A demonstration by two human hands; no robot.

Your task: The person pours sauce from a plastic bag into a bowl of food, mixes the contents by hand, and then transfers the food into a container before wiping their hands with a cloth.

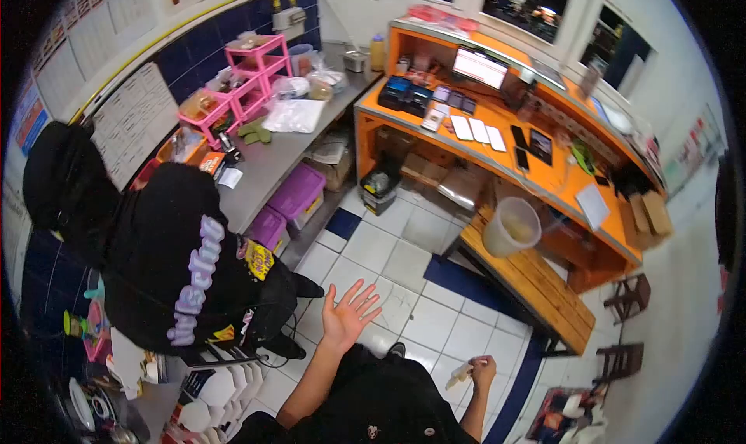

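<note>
My left hand [351, 316] is raised over the tiled floor, palm up with the fingers spread and nothing in it. Lower and to the right, my right hand [483, 371] has its fingers closed on a small pale, crumpled item [460, 376], which hangs from the fingertips; what it is made of I cannot make out. Neither hand touches any furniture. Beyond my right hand stands a wooden bench [536, 296] with a translucent bucket [512, 226] on it.
A person in a black hoodie [163, 265] stands close on the left by a metal counter [268, 160] with pink racks [247, 87]. An orange desk [497, 153] holds a monitor [479, 67] and phones. Two dark stools [626, 298] stand at the right.
</note>
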